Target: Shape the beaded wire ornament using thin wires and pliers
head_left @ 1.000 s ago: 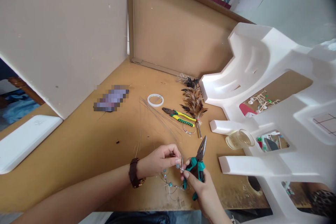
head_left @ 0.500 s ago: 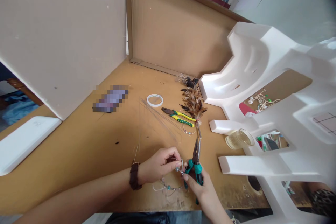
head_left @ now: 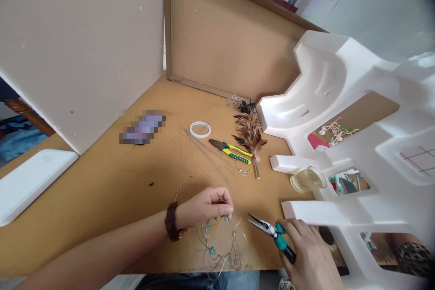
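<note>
My left hand, wearing a dark brown wristwatch, pinches the top of a beaded wire loop. Turquoise and pale pink beads sit along the loop, and loose wire ends stick out of its lower part. My right hand is closed on teal-and-black needle-nose pliers. Their jaws are slightly parted and point up and left, a short way right of the loop and apart from it. Several thin straight wires lie on the table beyond my left hand.
Green-yellow pliers, a white ring-shaped roll, a small beaded ring and a brown feather duster lie ahead. A glass is by the white moulded foam on the right. Cardboard stands behind; a blurred flat object lies left.
My right hand has moved right with the needle-nose pliers, away from the loop and my left hand. The pliers have swung to point left. The loop now hangs in fuller view.
</note>
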{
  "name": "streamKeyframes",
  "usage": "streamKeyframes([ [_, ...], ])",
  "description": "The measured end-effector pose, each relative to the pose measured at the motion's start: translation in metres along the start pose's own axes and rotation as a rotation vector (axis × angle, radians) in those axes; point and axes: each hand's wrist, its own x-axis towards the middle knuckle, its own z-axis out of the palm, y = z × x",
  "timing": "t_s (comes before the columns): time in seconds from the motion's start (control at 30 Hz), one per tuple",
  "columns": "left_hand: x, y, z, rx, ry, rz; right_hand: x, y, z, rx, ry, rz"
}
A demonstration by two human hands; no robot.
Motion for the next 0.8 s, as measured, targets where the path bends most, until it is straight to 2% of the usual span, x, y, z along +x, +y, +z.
streamKeyframes([
  [0.1,0.000,0.001,0.001,-0.049,-0.005,-0.024,0.005,-0.013,0.003,-0.014,-0.005,-0.023],
  [0.27,0.000,0.001,0.002,-0.065,0.017,0.010,0.004,-0.028,0.016,0.059,0.025,-0.066],
  [0.43,0.001,-0.001,0.005,-0.079,0.084,0.061,-0.006,-0.036,0.043,0.140,0.118,0.031],
  [0.6,-0.003,0.000,0.010,-0.014,0.145,0.208,-0.009,-0.063,0.072,0.405,0.149,0.204],
  [0.7,-0.003,-0.001,0.011,0.011,0.171,0.254,-0.007,-0.077,0.081,0.537,0.196,0.293],
  [0.8,-0.003,-0.004,0.011,0.020,0.165,0.233,-0.007,-0.080,0.083,0.558,0.208,0.333],
])
